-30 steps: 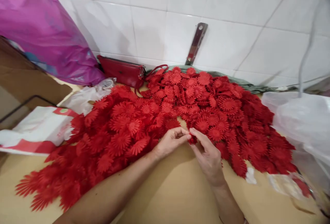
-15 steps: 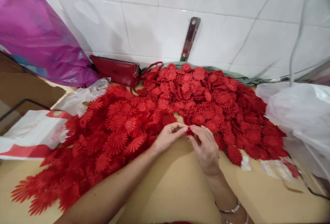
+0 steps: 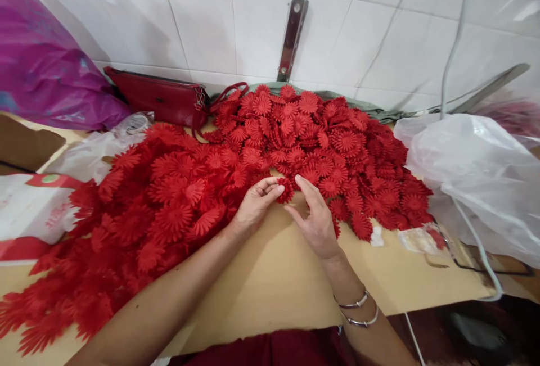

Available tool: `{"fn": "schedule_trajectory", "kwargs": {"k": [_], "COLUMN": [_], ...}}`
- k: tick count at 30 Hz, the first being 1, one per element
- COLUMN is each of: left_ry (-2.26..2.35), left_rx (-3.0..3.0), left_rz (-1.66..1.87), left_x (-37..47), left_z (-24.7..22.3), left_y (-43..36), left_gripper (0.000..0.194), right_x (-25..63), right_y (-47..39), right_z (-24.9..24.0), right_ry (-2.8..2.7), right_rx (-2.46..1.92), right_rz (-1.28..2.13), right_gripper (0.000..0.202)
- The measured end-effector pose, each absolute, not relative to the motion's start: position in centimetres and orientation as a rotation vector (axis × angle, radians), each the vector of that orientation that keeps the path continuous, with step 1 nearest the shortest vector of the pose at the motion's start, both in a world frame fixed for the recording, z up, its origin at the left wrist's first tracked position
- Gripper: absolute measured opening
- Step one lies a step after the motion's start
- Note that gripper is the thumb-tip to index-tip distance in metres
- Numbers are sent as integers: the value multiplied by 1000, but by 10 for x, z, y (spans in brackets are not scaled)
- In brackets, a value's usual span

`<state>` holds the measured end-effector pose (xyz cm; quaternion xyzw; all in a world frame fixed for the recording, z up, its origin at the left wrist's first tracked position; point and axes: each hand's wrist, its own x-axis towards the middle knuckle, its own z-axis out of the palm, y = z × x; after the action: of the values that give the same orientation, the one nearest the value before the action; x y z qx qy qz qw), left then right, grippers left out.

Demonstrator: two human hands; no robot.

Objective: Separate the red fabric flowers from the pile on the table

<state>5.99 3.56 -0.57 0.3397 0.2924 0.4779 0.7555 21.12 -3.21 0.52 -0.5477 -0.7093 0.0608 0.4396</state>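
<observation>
Between the thumb and fingers of my left hand (image 3: 258,200) is a small red artificial flower (image 3: 286,190), held just above the table. My right hand (image 3: 314,217) is beside it on the right, thumb and fingers spread apart with nothing between them. Behind both hands lies a heap of small red flowers (image 3: 346,141), layered and piled up. Larger, flatter red petal pieces (image 3: 172,217) spread in a loose pile along the left, next to my left forearm.
A red purse (image 3: 158,96) leans against the tiled wall (image 3: 261,28). To the left are a purple bag (image 3: 46,57) and a white-and-red bag (image 3: 34,214). A white plastic bag (image 3: 476,169) stands at the right, with a grey cable (image 3: 453,57) running down behind it.
My right hand has opened and come away from the flower, which stays pinched in my left hand. The whole view has shifted to the right and down.
</observation>
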Motion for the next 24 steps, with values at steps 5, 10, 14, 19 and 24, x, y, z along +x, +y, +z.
{"fn": "schedule_trajectory", "kwargs": {"k": [5,10,14,19,24], "left_ry": [668,713,664,550,627], "left_rx": [776,846,880,871,866], "left_rz": [1042,990,971,892,912], "left_x": [60,61,60,59,60], "left_z": [-1,1,0,0,-1], "left_y": [33,32,33,32,33], "left_gripper": [42,44,40,34,36], "right_x": [212,213,218,225,220], "right_y": [-31,-31,-30,-31,-32], "right_z": [8,7,8,11,15], "right_ry": [-1712,-1699,-1652,-1620,-1633], "right_rx": [-1339,-1351,-1363,-1370,-1365], "right_rz": [245,227,199,192,210], "right_gripper": [62,47,41,30,19]}}
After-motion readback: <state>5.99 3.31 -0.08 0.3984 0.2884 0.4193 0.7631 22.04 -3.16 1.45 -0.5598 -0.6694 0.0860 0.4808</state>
